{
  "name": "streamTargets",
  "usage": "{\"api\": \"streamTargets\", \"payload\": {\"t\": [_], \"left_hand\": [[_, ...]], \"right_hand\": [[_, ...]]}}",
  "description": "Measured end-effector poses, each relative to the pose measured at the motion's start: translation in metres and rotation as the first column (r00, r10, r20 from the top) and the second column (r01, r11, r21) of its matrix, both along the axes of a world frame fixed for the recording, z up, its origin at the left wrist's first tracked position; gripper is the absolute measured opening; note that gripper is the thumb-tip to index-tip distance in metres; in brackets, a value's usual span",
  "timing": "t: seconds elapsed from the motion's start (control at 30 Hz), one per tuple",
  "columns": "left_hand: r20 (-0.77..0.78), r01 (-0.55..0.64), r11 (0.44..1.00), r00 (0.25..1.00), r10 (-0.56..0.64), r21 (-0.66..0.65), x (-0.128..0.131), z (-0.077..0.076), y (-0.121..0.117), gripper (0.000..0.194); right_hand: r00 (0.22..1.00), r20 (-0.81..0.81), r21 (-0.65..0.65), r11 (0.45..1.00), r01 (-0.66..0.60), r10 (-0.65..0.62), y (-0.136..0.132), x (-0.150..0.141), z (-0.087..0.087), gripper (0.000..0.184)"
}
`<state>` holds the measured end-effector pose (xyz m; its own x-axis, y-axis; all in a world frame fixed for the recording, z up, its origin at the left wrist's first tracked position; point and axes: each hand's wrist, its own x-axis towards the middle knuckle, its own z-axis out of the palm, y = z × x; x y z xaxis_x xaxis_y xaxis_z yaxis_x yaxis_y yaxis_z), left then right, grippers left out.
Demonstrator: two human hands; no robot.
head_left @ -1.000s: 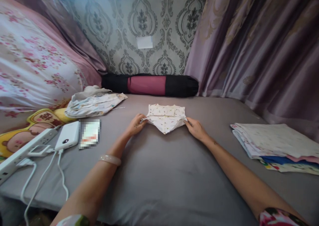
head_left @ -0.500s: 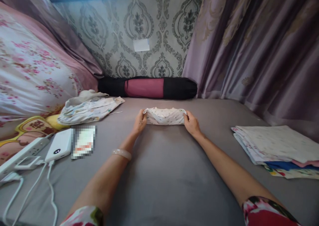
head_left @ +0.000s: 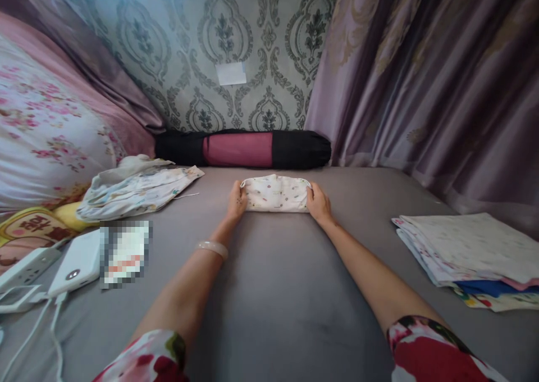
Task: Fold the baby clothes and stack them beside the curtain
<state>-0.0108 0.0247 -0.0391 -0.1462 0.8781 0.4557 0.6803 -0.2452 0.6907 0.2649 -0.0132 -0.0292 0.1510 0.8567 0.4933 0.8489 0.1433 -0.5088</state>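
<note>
A small white garment (head_left: pixel 275 195) with a tiny coloured print lies folded into a wide band on the grey sheet. White trim runs along its upper edge and shows at both corners. My left hand (head_left: pixel 237 199) grips its left end, fingers closed on the cloth with the fingertips partly hidden. At the opposite end, my right hand (head_left: pixel 319 202) pinches the right side the same way. The garment's underside and inner layers are out of sight.
On the right lies a stack of folded clothes (head_left: pixel 467 241). Loose printed clothing (head_left: pixel 135 188) is heaped at the left, near a white power bank (head_left: pixel 78 261), cables and a power strip (head_left: pixel 31 267). A black and pink roll (head_left: pixel 240 149) lies along the wall.
The garment's pointed front flap has been folded up and over, leaving a plain band. Both hands kept hold of its ends throughout. The view has shifted slightly to the right.
</note>
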Motion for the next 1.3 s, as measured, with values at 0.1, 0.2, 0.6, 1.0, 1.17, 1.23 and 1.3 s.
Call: {"api": "streamTargets", "payload": {"t": [0.1,0.2,0.6,1.0,1.17,1.23,1.3], "left_hand": [[-0.077,-0.047,0.998,0.996,0.044,-0.047,-0.002,-0.009,0.015,0.016],[-0.124,-0.085,0.989,0.99,0.07,-0.121,-0.003,-0.016,0.025,0.014],[-0.113,-0.178,0.93,0.982,0.149,-0.321,-0.003,-0.01,0.01,0.018],[-0.114,-0.24,0.951,0.969,0.221,-0.197,-0.002,-0.018,0.01,0.036],[-0.222,-0.298,0.95,0.936,0.273,-0.089,0.017,0.007,-0.011,0.033],[-0.313,-0.17,0.981,0.94,0.134,-0.091,0.033,0.017,-0.02,0.028],[-0.376,-0.038,0.99,0.927,-0.016,-0.136,0.049,0.023,-0.026,0.026]], "right_hand": [[0.996,0.054,-0.11,0.991,0.07,-0.064,0.008,0.0,0.0,0.033],[0.988,0.103,-0.231,0.963,0.139,-0.117,0.013,-0.001,0.0,0.031],[0.974,0.071,-0.385,0.895,0.226,-0.215,0.026,0.0,-0.004,0.031],[0.958,0.001,-0.245,0.929,0.277,-0.286,0.027,-0.002,-0.012,0.032],[0.948,0.075,-0.219,0.922,0.318,-0.309,0.021,-0.018,0.011,0.036],[0.966,0.17,-0.173,0.959,0.225,-0.196,0.015,-0.037,0.02,0.038],[0.967,0.254,-0.236,0.971,0.031,0.031,0.009,-0.06,0.024,0.039]]}}
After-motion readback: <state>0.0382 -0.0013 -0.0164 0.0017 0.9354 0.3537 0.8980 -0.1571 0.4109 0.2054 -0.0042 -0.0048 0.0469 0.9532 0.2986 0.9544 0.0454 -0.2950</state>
